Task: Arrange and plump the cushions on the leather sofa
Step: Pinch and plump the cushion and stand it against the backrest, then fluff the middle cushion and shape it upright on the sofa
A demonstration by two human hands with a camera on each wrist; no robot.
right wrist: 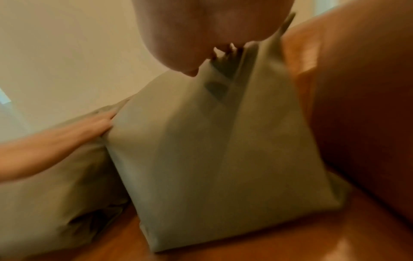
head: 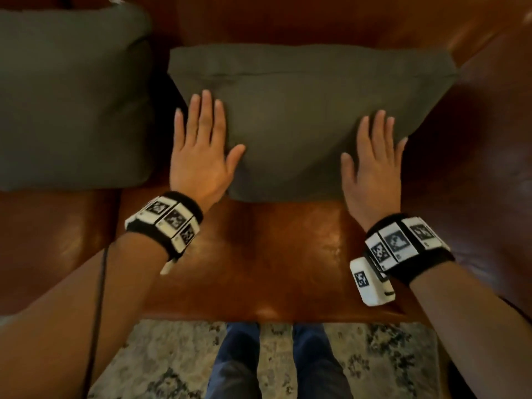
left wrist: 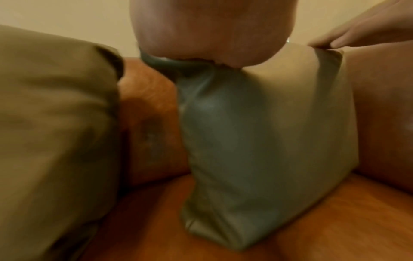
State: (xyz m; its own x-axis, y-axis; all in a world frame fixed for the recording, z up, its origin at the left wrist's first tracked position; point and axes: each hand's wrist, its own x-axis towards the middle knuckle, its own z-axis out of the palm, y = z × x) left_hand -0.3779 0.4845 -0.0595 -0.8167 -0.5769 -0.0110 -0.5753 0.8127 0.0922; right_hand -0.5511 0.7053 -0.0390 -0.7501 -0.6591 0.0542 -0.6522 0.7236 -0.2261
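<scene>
A grey-green cushion (head: 302, 116) stands upright on the brown leather sofa seat (head: 259, 254), leaning on the backrest. My left hand (head: 205, 133) lies flat on its left side, fingers straight and thumb spread. My right hand (head: 372, 156) lies flat on its right side in the same way. In the left wrist view my left palm (left wrist: 201, 31) presses the cushion's (left wrist: 268, 132) upper left corner, and my right hand's fingers (left wrist: 357, 33) touch its upper right corner. The right wrist view, blurred, shows the cushion (right wrist: 223, 159) under my right palm (right wrist: 212, 26).
A second grey-green cushion (head: 72, 96) stands close to the left, with a narrow gap between the two. The sofa's armrest (head: 489, 139) rises just right of the cushion. A patterned rug (head: 172, 355) and my legs in blue trousers (head: 276, 364) are below the seat's front edge.
</scene>
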